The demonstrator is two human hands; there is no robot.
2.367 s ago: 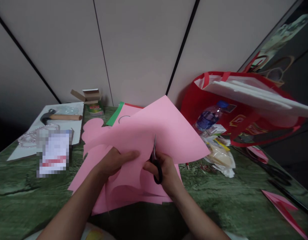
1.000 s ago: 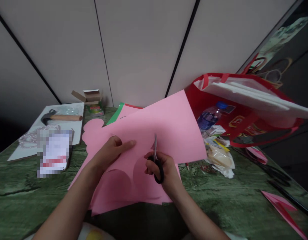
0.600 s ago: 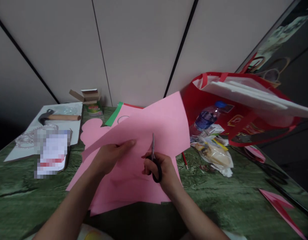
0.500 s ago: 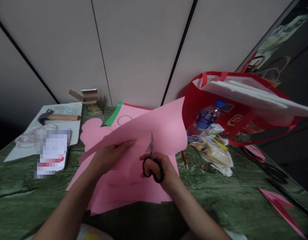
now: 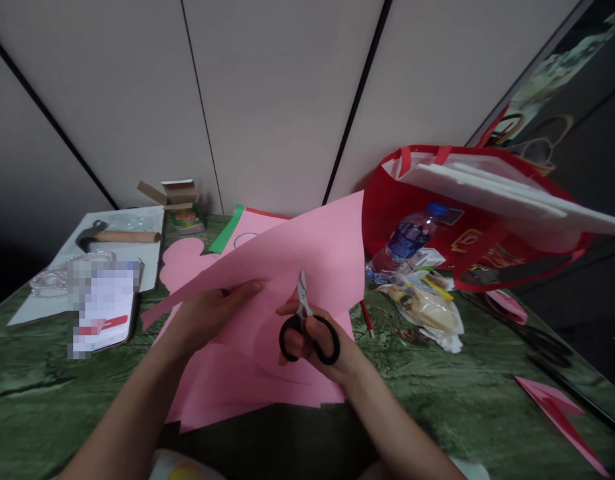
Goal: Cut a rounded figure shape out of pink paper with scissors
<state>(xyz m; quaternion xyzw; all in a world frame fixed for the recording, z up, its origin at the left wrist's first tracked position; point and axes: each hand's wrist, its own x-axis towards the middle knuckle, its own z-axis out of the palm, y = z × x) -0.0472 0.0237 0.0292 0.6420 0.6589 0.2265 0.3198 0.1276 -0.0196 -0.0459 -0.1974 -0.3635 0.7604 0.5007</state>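
While our left hand [image 5: 211, 317] pinches a thin pink paper sheet [image 5: 332, 247], our right hand [image 5: 316, 329] holds black-handled metal scissors [image 5: 303, 298]

As our left thumb lies along the sheet's upper face, that hand is closed on its left part; we cannot see all the fingers. Our right hand is half curled in the scissors' spread handle loops, and the blades point away from us across the sheet. Beneath it, a pink paper pile [image 5: 227, 400] lies on the green, streak-patterned worktop [image 5: 462, 393]. To the right, a blue-capped plastic bottle [image 5: 407, 240] sits beside a red bag [image 5: 422, 190]; leftward, a wooden-handled claw hammer [image 5: 127, 236] rests on a white board [image 5: 147, 267].
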